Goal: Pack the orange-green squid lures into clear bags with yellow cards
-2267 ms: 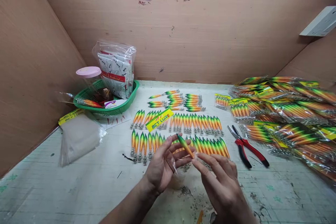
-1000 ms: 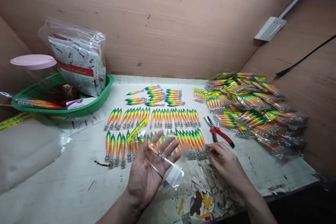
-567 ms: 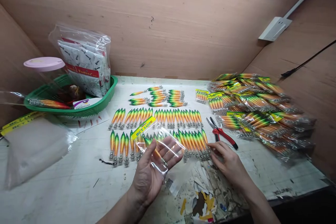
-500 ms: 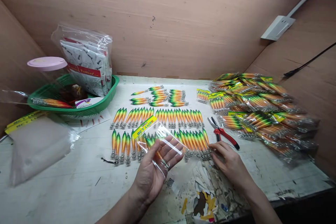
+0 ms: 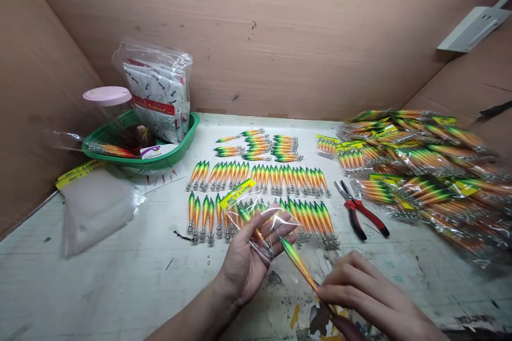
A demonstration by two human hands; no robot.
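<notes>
My left hand (image 5: pixel 252 256), palm up, holds a clear plastic bag (image 5: pixel 286 218) with a yellow "BCT LURE" header between thumb and fingers. One green and orange lure lies inside that bag. Pinched by its hook end, a second fishing lure (image 5: pixel 300 264) is in my right hand (image 5: pixel 360 287), its green tip pointing at the bag's mouth near my left fingers. Behind the hands, matching lures (image 5: pixel 292 178) lie in rows on the white table (image 5: pixel 132 287). The hooks of the held lure are hidden by my right fingers.
Red-handled pliers (image 5: pixel 362 210) lie right of the rows, beside a heap of packed lures (image 5: pixel 428 154). At left are flat unfilled bags (image 5: pixel 100 213) and a green basket (image 5: pixel 190 138) holding packets and a pink-lidded container. A cardboard wall (image 5: pixel 260 74) closes the back.
My right hand has picked up a lure from the right end of the front row and drawn it toward me, beside the bag. The camera view has turned slightly left.
</notes>
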